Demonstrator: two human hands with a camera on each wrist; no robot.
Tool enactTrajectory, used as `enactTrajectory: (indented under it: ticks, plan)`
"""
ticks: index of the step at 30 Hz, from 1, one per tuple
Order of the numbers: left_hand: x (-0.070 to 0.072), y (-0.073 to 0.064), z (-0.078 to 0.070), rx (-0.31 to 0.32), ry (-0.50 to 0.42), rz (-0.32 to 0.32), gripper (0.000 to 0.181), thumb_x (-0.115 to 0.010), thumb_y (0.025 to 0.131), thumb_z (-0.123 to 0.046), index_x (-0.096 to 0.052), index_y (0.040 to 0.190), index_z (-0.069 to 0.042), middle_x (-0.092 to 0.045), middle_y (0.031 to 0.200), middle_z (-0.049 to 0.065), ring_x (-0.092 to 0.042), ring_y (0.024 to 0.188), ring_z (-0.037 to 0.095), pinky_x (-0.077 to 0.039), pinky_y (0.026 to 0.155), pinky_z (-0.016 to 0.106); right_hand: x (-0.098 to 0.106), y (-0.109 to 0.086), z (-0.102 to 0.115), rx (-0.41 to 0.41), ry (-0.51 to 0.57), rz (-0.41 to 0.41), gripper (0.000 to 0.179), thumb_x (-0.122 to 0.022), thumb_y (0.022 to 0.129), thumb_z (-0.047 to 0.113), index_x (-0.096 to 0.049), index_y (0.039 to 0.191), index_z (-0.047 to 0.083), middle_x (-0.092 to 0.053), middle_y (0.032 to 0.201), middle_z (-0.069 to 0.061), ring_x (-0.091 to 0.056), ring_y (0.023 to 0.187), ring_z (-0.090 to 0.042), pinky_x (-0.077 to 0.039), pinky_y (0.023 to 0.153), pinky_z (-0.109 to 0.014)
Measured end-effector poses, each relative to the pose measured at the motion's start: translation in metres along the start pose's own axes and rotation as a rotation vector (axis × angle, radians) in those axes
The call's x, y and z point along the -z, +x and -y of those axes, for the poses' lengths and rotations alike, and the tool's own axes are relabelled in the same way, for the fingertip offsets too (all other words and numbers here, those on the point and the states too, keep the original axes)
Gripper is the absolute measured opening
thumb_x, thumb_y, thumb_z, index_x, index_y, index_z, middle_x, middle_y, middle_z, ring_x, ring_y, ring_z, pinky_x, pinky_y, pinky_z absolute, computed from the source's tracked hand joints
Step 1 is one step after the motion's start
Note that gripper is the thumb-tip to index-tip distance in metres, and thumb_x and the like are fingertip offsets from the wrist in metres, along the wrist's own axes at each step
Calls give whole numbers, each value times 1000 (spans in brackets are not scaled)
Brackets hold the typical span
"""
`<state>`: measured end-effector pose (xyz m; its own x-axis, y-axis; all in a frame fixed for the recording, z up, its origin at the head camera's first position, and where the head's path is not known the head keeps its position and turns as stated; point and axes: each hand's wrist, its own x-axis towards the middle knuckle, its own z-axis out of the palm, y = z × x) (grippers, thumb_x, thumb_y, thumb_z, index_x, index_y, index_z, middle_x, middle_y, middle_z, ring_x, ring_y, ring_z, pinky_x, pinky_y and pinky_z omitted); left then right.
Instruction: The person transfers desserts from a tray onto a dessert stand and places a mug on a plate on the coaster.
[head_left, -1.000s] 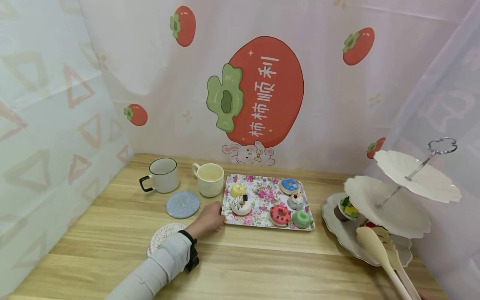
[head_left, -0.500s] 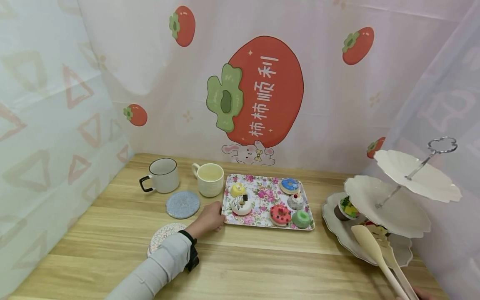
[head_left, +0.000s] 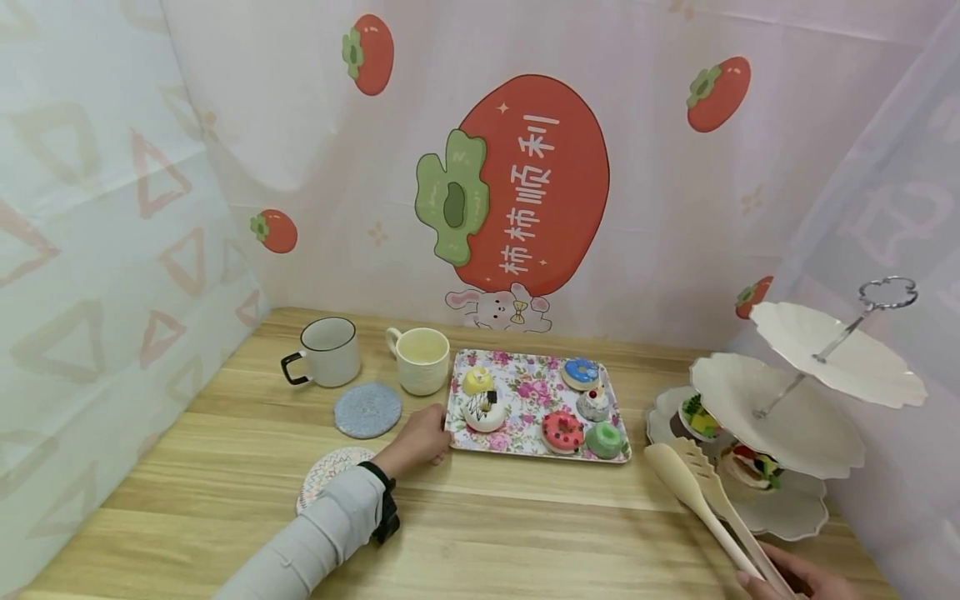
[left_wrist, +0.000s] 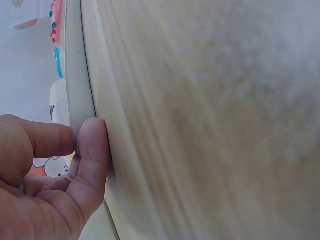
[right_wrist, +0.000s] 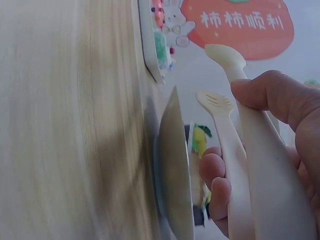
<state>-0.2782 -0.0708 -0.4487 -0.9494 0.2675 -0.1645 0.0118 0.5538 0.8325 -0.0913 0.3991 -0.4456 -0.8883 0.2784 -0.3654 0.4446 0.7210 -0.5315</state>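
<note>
Tongs (right_wrist: 265,150) — smooth plastic-looking, smooth-rimmed tray (head_left: 519,410), wood-grain table (head_left: 525,533), shiny metal handle (head_left: 846,334)

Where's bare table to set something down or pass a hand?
Widest bare table lies in front of the floral tray, between the left forearm and the tongs in the right hand. Another: left of the patterned coaster. Crowded: back left, around the mugs and grey coaster; right, at the tiered stand.

Wood-grained worktop (head_left: 525,533), set along the back
From where I stand: a black-rimmed mug (head_left: 332,360) beside a cream cup (head_left: 424,371), two round mats (head_left: 367,410) in front, a floral tray (head_left: 517,423) mid-way, a scalloped tiered stand (head_left: 810,437) at far right.
</note>
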Motion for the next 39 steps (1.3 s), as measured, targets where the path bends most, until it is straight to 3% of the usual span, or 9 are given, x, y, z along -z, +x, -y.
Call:
enactTrajectory:
  ticks: [7,12,15,20,25,32,39]
  plan:
    - [0,-1,-1,-2,-1,-6,7,-51,87,5,-50,94,2,-55,65,12,-53,49,19,-42,42,26,-8,-13,46,153,-69,-84,76,-68,80,47,-49,128,-7,-65,90,-5,-58,71,-14,-47,57,-30]
    - [0,-1,1,-7,5,-7,7,-52,87,5,-50,92,2,-55,64,12,-53,49,18,-42,42,26,-19,-16,65,368,-92,-227,58,-80,71,31,-63,114,-5,-66,83,-2,-54,65,-7,-45,55,-26]
    - [-1,0,2,0,4,-3,7,-52,87,5,-50,92,1,-55,64,12,-53,49,18,-41,42,26,-23,-12,72,448,-85,-237,53,-81,70,23,-64,111,-6,-66,83,-5,-52,62,-6,-45,55,-25]
    - [-1,0,1,14,5,-2,8,-51,87,4,-50,95,1,-56,65,12,-52,49,18,-41,42,26,-24,-4,82,486,-53,-182,52,-80,72,18,-62,112,-10,-66,92,-11,-51,64,-6,-46,55,-24]
    - [0,0,-1,15,15,-10,8,-51,87,4,-50,95,1,-56,65,11,-53,49,18,-43,42,26,-25,0,91,535,-70,-173,51,-78,74,20,-62,113,-7,-64,90,-6,-48,62,-7,-44,54,-24]
    - [-1,1,0,21,-1,-5,8,-52,87,4,-49,94,1,-56,65,11,-53,48,17,-42,41,25,-27,7,100,583,-186,-220,50,-79,73,25,-64,111,-5,-54,72,6,-46,58,-4,-40,52,-25]
    - [-1,2,0,8,-2,-4,8,-51,87,5,-49,93,2,-56,65,11,-53,48,17,-43,41,25,-27,11,105,592,-203,-233,50,-79,73,24,-64,110,-5,-60,80,1,-50,59,-4,-41,50,-25]
